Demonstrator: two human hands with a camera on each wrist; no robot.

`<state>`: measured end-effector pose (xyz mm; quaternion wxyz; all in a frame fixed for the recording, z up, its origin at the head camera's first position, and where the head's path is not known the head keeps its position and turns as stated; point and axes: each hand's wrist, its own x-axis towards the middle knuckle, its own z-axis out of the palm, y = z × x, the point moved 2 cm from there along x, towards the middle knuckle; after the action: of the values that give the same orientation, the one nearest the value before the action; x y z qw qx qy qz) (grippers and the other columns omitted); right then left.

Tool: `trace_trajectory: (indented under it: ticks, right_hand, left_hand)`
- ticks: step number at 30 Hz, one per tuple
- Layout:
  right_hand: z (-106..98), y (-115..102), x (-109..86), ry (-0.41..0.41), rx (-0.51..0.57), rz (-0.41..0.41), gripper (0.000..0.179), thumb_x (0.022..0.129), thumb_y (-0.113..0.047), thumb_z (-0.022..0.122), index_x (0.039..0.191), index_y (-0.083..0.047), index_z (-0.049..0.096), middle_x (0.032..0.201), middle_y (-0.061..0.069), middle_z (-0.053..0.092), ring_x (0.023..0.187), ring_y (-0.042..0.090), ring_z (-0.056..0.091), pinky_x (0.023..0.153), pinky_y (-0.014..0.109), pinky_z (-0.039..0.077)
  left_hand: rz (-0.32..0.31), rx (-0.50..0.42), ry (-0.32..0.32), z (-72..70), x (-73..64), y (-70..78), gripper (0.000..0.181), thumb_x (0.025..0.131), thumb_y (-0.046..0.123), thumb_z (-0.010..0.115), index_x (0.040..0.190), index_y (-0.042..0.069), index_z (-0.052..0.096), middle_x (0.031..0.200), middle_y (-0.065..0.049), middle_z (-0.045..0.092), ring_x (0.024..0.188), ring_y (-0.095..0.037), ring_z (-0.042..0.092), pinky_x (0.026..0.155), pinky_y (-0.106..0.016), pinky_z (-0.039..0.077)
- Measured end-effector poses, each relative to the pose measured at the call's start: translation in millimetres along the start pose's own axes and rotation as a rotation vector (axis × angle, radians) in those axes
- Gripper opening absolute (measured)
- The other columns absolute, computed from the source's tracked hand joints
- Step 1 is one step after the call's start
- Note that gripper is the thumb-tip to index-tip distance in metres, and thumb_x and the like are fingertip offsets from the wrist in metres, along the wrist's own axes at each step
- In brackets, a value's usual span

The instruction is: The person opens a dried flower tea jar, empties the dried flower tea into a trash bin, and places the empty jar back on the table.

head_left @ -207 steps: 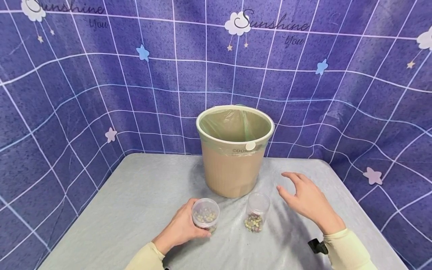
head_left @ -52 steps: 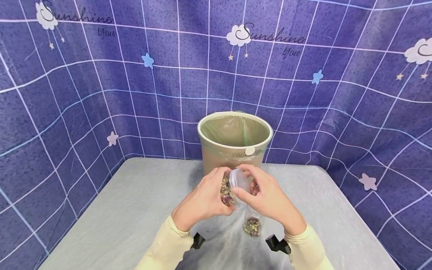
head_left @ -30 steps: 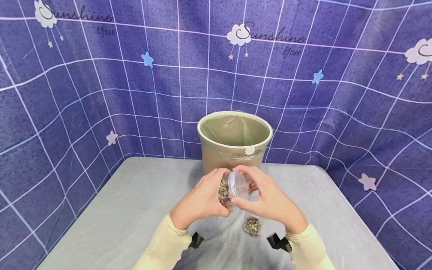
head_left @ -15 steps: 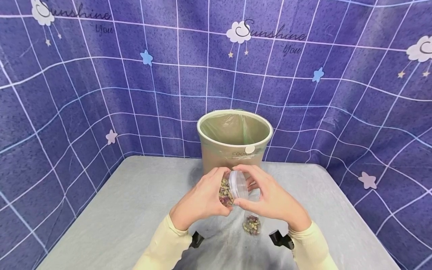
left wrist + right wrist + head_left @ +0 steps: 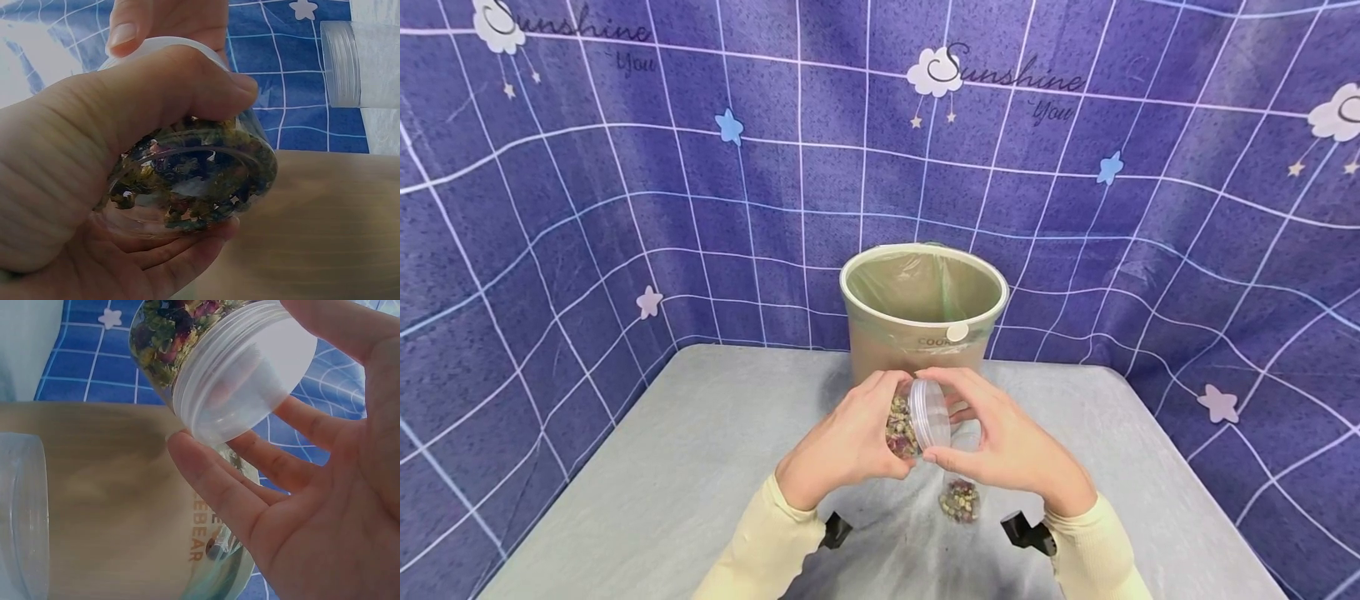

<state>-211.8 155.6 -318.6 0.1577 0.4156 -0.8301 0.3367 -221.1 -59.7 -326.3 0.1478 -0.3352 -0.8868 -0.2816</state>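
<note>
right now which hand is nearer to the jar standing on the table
Right. In the head view, the right hand is up and right of the standing jar, partly covering it; the left hand is farther off, up and left, gripping the other jar.

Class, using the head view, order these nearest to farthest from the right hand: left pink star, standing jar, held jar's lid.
1. Held jar's lid, touching the right hand.
2. Standing jar, on the table, below.
3. Left pink star, on the curtain, far left.
</note>
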Motion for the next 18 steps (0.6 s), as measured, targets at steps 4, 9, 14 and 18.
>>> trace_trajectory:
  ticks: [4, 9, 14, 18]
  right_hand:
    - [-0.2, -0.5, -0.3, -0.002, 0.013, -0.015, 0.081, 0.084, -0.033, 0.086, 0.152, -0.021, 0.045, 0.146, -0.009, 0.053, 0.112, 0.012, 0.063, 0.092, 0.035, 0.057]
    - [-1.0, -1.9, -0.1, 0.008, 0.011, -0.052, 0.082, 0.080, -0.026, 0.089, 0.150, -0.019, 0.048, 0.146, -0.012, 0.052, 0.118, 0.013, 0.061, 0.093, 0.036, 0.057]
    - [-1.6, -2.8, 0.6, 0.005, 0.016, -0.077, 0.083, 0.079, -0.021, 0.090, 0.151, -0.019, 0.048, 0.149, -0.009, 0.051, 0.125, 0.017, 0.059, 0.094, 0.037, 0.057]
    - [-0.9, -2.6, 0.0, -0.005, 0.034, -0.082, 0.084, 0.078, -0.016, 0.090, 0.151, -0.019, 0.049, 0.152, -0.007, 0.049, 0.131, 0.018, 0.056, 0.095, 0.038, 0.057]
  left_hand:
    - [0.015, 0.007, 0.004, -0.1, 0.3, 0.0, 0.090, 0.056, 0.021, 0.095, 0.134, 0.006, 0.053, 0.123, -0.006, 0.061, 0.111, -0.021, 0.062, 0.096, -0.036, 0.054]
    - [0.024, 0.013, 0.004, -0.2, 1.0, 0.2, 0.089, 0.056, 0.021, 0.095, 0.133, 0.006, 0.053, 0.122, -0.006, 0.061, 0.111, -0.021, 0.061, 0.096, -0.036, 0.053]
    - [0.022, 0.013, 0.002, -0.7, 1.2, -0.2, 0.090, 0.056, 0.021, 0.095, 0.134, 0.006, 0.053, 0.123, -0.007, 0.061, 0.112, -0.022, 0.061, 0.098, -0.037, 0.053]
    - [0.021, 0.012, -0.002, -0.3, 0.4, -1.3, 0.090, 0.056, 0.021, 0.095, 0.134, 0.006, 0.053, 0.122, -0.006, 0.061, 0.110, -0.021, 0.061, 0.096, -0.037, 0.053]
